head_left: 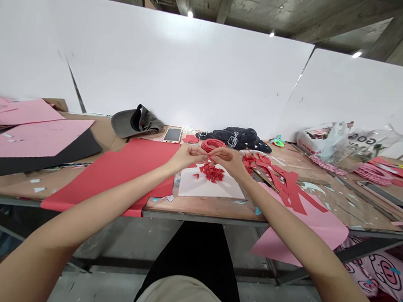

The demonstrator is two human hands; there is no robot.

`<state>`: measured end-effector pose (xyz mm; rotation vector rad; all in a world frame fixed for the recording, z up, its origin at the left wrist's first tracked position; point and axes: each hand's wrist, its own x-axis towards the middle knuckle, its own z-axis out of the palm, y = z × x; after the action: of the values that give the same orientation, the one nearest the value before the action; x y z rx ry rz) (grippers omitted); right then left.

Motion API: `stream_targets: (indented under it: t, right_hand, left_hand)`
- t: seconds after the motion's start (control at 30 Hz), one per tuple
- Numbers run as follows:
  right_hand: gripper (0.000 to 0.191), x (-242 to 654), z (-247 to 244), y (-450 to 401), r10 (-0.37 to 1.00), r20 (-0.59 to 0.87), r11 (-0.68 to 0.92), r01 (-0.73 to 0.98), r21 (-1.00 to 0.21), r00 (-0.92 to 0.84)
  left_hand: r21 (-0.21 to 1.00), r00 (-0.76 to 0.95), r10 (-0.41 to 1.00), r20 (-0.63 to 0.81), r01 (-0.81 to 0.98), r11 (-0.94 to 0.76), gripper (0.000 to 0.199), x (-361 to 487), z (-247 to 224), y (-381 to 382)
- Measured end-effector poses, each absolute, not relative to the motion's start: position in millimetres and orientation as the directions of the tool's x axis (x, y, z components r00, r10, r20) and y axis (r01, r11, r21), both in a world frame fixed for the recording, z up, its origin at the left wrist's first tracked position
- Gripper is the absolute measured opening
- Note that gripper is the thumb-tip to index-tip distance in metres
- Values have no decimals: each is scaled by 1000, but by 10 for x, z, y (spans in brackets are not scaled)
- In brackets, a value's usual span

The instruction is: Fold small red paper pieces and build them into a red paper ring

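My left hand (189, 156) and my right hand (227, 158) meet in front of me, fingertips pinched around a small red paper piece (209, 157). Its exact shape is too small to make out. Just below lies a heap of small folded red paper pieces (212, 172) on a white sheet (212, 191). Behind my fingers sits a coiled red ring of joined paper (212, 145). Both hands hover above the sheet.
Large red paper (115, 171) spreads to the left, with a phone (172, 135) and a cap (137, 121) behind. Red strips (291, 189) lie right on pink paper (308, 226). Dark cloth (246, 139), a plastic bag (324, 138) and another phone (390, 197) are also on the table.
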<state>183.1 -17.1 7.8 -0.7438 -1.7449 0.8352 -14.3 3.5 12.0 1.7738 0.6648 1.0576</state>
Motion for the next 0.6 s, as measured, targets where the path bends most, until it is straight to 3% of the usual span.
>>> stream_targets:
  t: [0.6]
  right_hand:
    - [22, 1856, 102, -191, 793, 482, 539, 58, -841, -373]
  left_hand:
    - [974, 526, 822, 218, -70, -213, 30, -168, 139, 26]
